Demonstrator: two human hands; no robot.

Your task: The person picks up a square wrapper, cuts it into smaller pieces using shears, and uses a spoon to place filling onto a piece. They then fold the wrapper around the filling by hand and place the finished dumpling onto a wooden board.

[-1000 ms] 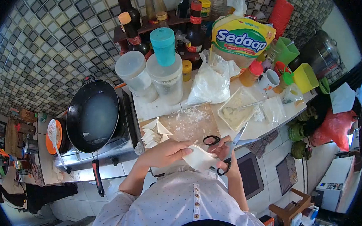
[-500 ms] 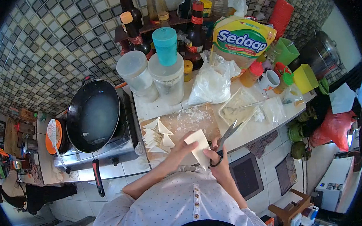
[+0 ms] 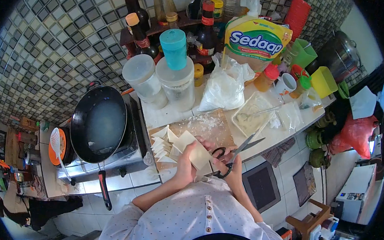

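Observation:
My left hand (image 3: 186,167) is closed on a stack of pale square dough sheets (image 3: 200,156), held over the near edge of a wooden board (image 3: 220,121). One sheet stands out to the left of the stack. My right hand (image 3: 234,170) grips black-handled scissors (image 3: 246,146), their blades parted and pointing away to the upper right. The fingertips of my right hand are close to the stack's right edge. Several pointed, pale cut dough pieces (image 3: 162,145) lie on the board's left part, just beside the sheets. White flour dusts the board.
A dark pan (image 3: 106,123) with cloudy liquid sits on the stove at left, beside a slotted spoon (image 3: 56,143) on an orange plate. Behind the board stand lidded tubs (image 3: 175,81) and a bag of white powder (image 3: 224,89). A tray of pale paste (image 3: 249,119) lies right.
The dough sheets have shifted left and tilted, with one sheet now spread apart toward the cut pieces. The scissors have turned, and their blades are wider apart.

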